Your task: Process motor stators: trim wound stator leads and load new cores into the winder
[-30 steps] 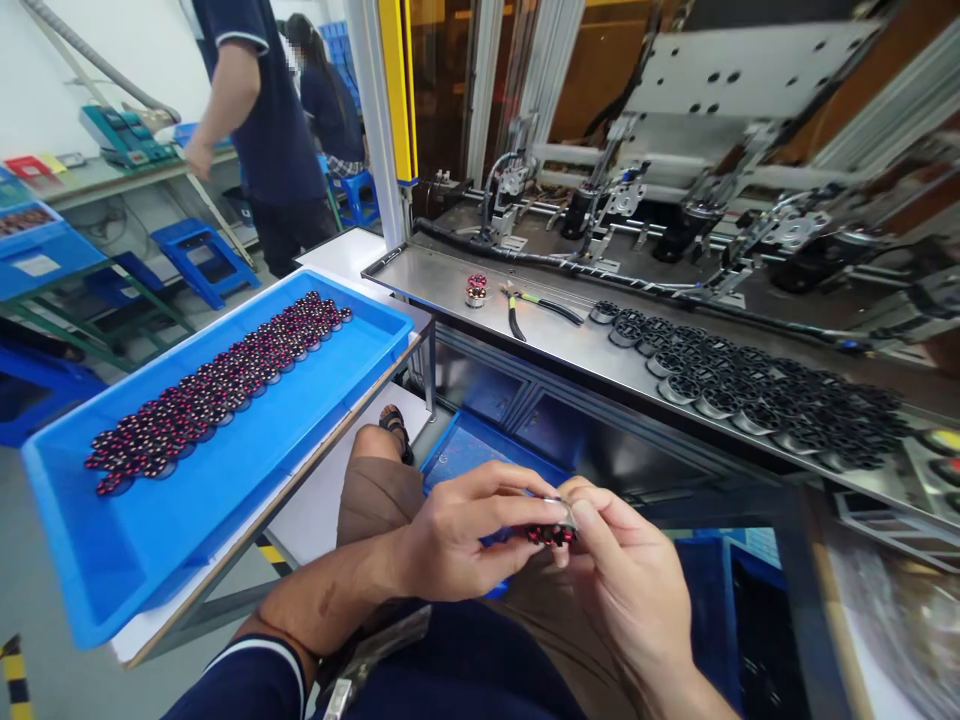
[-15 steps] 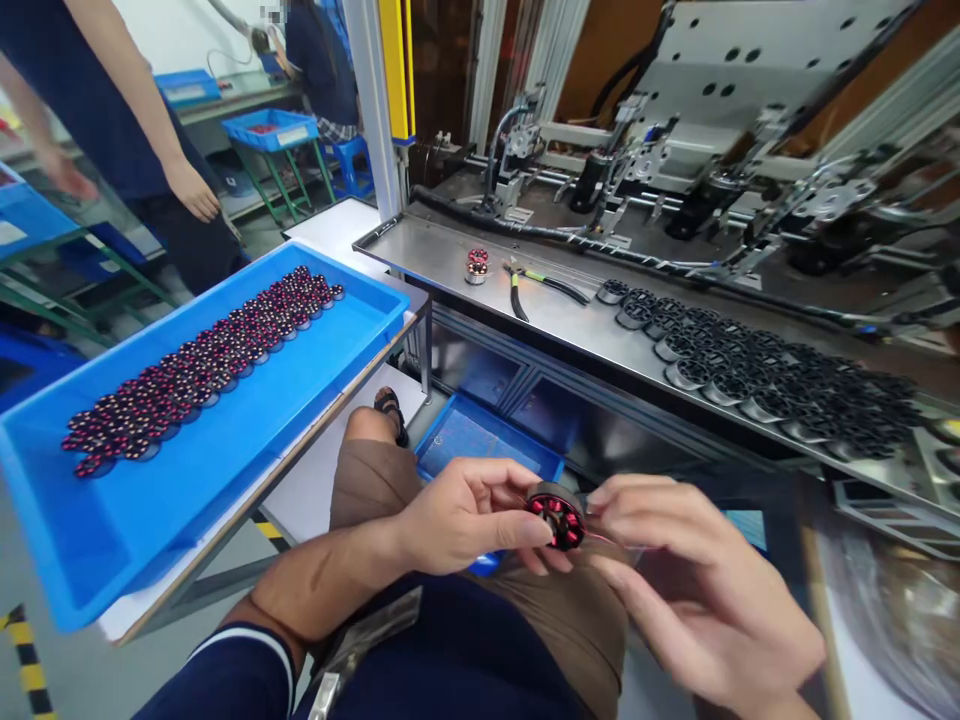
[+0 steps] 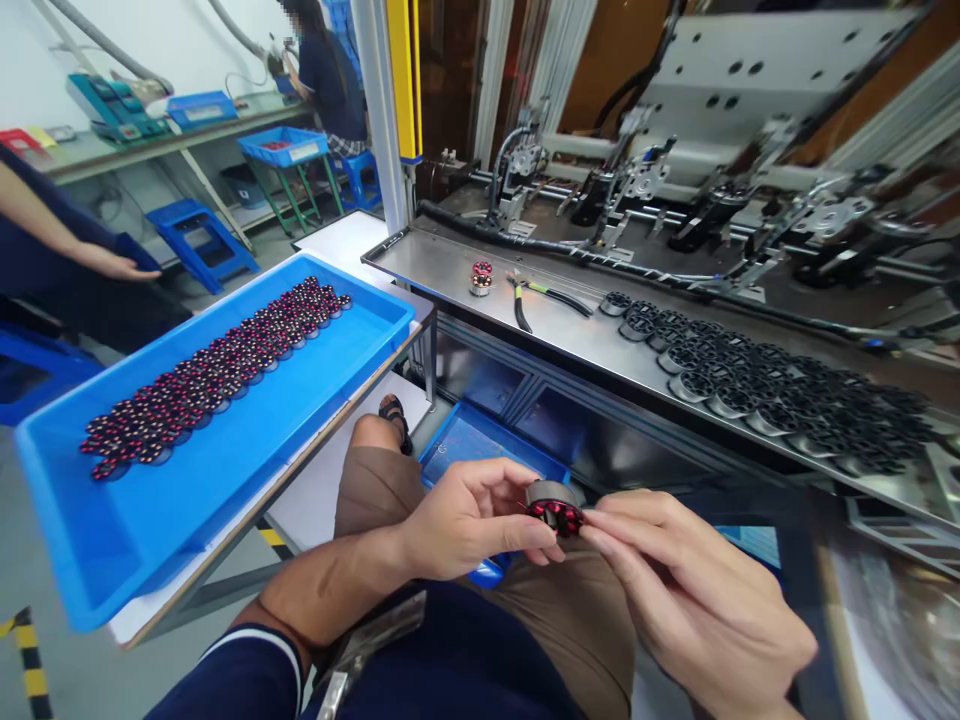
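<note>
While forearms converge over lap, both hands, left (image 3: pixel 461 520) and right (image 3: pixel 690 600), pinch small motor (image 3: pixel 553 505) between fingertips.

counts around the bench

two hands, left hand (image 3: pixel 457 520) and right hand (image 3: pixel 697 600), share one motor (image 3: pixel 553 505) between them. one blue tray (image 3: pixel 247 455) carries a long band of red-wound stators (image 3: pixel 217 375), too many and too small to count. on the one steel shelf (image 3: pixel 450 265) there are one lone stator (image 3: pixel 480 279), one pair of pliers (image 3: pixel 536 298) and a crowded row of black housings (image 3: pixel 757 385), far past counting. two other people show: an arm (image 3: pixel 75 255) at left, a seated worker (image 3: pixel 326 75) behind. two blue stools (image 3: pixel 199 230) stand near them.
</note>
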`<move>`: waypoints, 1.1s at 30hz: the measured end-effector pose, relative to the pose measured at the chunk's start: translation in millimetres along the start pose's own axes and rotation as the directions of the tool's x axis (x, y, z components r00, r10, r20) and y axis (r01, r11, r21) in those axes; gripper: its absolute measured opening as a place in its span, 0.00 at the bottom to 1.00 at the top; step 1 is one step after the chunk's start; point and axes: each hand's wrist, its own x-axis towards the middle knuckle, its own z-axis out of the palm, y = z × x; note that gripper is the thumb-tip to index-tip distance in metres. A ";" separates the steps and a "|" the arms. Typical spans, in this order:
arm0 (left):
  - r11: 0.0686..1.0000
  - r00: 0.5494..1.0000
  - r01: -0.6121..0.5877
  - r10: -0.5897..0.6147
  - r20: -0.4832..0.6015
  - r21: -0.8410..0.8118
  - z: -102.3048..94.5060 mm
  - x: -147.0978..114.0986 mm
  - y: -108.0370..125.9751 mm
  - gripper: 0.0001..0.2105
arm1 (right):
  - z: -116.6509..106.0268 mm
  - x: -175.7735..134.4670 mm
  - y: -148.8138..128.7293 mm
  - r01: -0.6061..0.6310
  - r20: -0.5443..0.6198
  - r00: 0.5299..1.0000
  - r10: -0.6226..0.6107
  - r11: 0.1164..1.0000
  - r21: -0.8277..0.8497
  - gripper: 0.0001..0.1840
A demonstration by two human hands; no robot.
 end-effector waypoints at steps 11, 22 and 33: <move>0.951 0.858 0.307 -0.254 0.446 -0.048 -10.6 27.0 -1.6 0.33 | -11.4 25.7 -10.7 0.106 0.164 0.982 -0.095 0.992 -0.063 0.09; 0.971 0.987 -0.111 0.133 0.094 -0.213 -3.5 22.0 2.6 0.23 | -9.5 30.4 -14.8 -0.087 0.096 0.991 0.090 0.995 -0.038 0.09; 0.954 0.965 -0.251 0.259 0.030 -0.166 -0.4 14.1 2.5 0.21 | -13.0 33.8 -14.4 -0.114 0.025 0.993 0.116 0.990 -0.087 0.09</move>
